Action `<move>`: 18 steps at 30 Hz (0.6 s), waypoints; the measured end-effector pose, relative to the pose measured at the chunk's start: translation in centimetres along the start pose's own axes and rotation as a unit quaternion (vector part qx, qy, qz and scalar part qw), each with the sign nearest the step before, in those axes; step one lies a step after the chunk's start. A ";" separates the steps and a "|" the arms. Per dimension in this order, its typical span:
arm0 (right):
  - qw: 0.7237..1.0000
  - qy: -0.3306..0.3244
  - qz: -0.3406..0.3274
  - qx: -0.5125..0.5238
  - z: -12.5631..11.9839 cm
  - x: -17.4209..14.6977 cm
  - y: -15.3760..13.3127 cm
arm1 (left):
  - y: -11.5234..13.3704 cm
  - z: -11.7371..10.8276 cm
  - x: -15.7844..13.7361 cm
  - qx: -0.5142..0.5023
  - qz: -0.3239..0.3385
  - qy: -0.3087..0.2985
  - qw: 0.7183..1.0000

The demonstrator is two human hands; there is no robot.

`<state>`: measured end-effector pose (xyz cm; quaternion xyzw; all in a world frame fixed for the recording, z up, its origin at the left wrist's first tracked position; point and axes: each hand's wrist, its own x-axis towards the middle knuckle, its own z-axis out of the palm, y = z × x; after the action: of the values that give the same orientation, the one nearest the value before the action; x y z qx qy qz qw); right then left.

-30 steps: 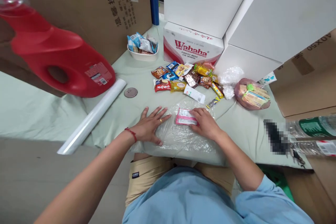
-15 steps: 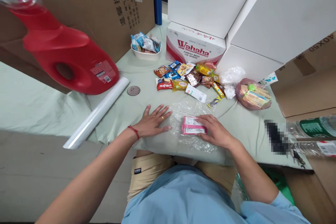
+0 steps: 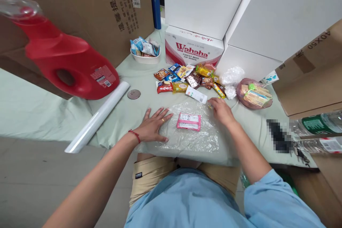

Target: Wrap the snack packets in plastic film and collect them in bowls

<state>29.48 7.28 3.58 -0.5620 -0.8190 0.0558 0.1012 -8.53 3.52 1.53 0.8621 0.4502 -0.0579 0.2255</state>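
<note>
My left hand (image 3: 153,125) lies flat with its fingers spread, on the left edge of a clear plastic bag (image 3: 208,142) laid out on the cloth. A small pink-and-white packet (image 3: 188,121) rests on that plastic, with neither hand touching it. Beyond the plastic's upper right corner, my right hand (image 3: 222,111) has its fingers bent around a small yellow snack packet (image 3: 211,106), which is mostly hidden under them. Just above those fingers lies a white snack packet (image 3: 196,94).
Behind are a snack pile (image 3: 193,78), a snack tub (image 3: 145,58), a Wahaha carton (image 3: 193,48) and a purple-wrapped bundle (image 3: 253,94). Left stand a red jug (image 3: 77,64), a white roll (image 3: 98,115) and a round disc (image 3: 134,94). Plastic bottles (image 3: 322,124) lie right.
My right hand has let go of the pink-and-white packet and moved up and right to the small yellow packet. My left hand stays flat on the plastic.
</note>
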 end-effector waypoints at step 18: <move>0.991 0.065 0.107 -0.046 -1.1 -2.9 5.4 | 3.6 -0.7 4.4 0.060 -0.141 0.191 0.970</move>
<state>35.69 6.52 3.23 -0.6526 -0.7478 -0.0080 0.1217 -3.11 5.41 2.04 0.7971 0.5973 0.0496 0.0731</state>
